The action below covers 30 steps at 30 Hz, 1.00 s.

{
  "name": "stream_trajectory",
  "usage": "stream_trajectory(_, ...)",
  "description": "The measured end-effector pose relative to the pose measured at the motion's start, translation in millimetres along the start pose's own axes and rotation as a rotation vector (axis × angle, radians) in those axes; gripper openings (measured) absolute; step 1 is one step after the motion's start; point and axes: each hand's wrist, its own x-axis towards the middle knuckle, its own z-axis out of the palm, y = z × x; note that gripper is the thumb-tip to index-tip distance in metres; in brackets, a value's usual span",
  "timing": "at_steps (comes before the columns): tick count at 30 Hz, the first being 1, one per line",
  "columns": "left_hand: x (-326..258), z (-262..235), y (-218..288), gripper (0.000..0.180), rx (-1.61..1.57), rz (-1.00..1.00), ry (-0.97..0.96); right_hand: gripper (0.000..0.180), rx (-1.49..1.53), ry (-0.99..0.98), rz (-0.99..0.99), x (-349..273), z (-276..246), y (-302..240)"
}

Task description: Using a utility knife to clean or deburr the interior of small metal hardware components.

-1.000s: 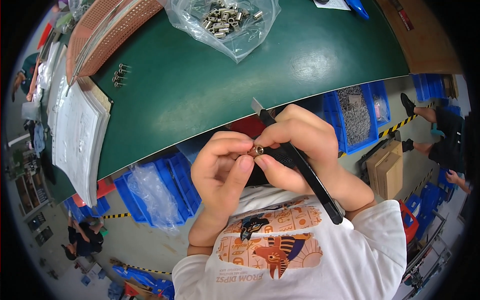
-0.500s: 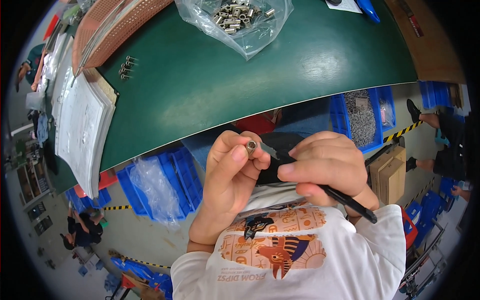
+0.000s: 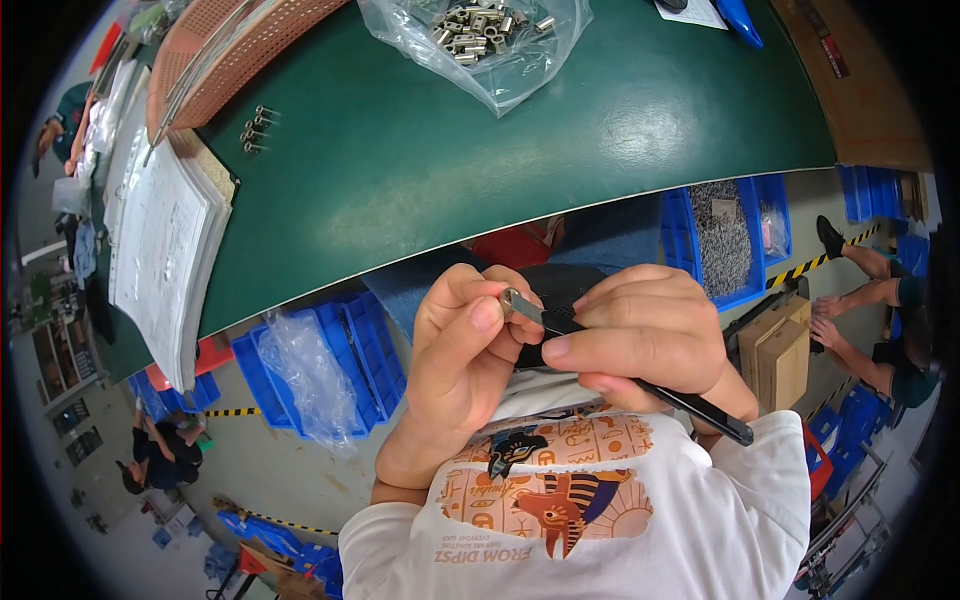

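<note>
Above my lap, my left hand (image 3: pixel 455 350) pinches a small hollow metal sleeve (image 3: pixel 507 303) between thumb and fingers. My right hand (image 3: pixel 655 335) is wrapped round a black-handled utility knife (image 3: pixel 705 410), its handle end sticking out toward the lower right. The grey blade (image 3: pixel 527 308) points left, its tip at the mouth of the sleeve; how deep the tip sits, I cannot make out. Beyond my hands, a clear plastic bag (image 3: pixel 545 75) with many similar metal sleeves (image 3: pixel 470 42) lies on the green table (image 3: pixel 480 165).
Several small metal pins (image 3: pixel 256 130) lie on the table's left, near a pink perforated basket (image 3: pixel 235 65) and a paper stack (image 3: pixel 165 250). Blue bins (image 3: pixel 375 365) stand below left; another blue bin (image 3: pixel 722 245) of small parts is at right. A co-worker's hands (image 3: pixel 828 322) touch cardboard boxes (image 3: pixel 775 355).
The knife has moved left, and its blade now reaches the sleeve's open end, which it stood apart from before. At the far right, a co-worker's arms have reached to the cardboard boxes.
</note>
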Motion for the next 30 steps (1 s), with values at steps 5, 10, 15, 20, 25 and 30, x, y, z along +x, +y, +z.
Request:
stream_trajectory(5,0.3,-0.5,0.9,0.008,-0.001,-0.004,-0.003,0.017,-0.043,-0.021,-0.027,-0.5,-0.1,0.1)
stream_trajectory(10,1.1,-0.4,0.8,0.006,0.002,0.005,0.000,0.018,-0.126,0.086,-0.134,3.9,8.1,3.5)
stream_trajectory(15,1.2,0.3,1.9,0.005,-0.017,0.015,-0.017,0.017,-0.204,0.105,-0.164,3.9,8.5,4.1)
stream_trajectory(20,2.1,-1.4,1.4,0.006,-0.005,0.003,0.002,0.016,-0.047,0.010,-0.084,3.8,0.5,0.2)
stream_trajectory(25,2.1,-2.5,3.0,0.006,-0.005,-0.013,-0.039,0.015,-0.013,-0.027,-0.029,3.8,0.6,0.3)
stream_trajectory(30,2.1,-4.8,0.9,0.006,0.004,0.012,-0.027,0.020,-0.197,0.065,-0.129,4.2,7.0,-0.2)
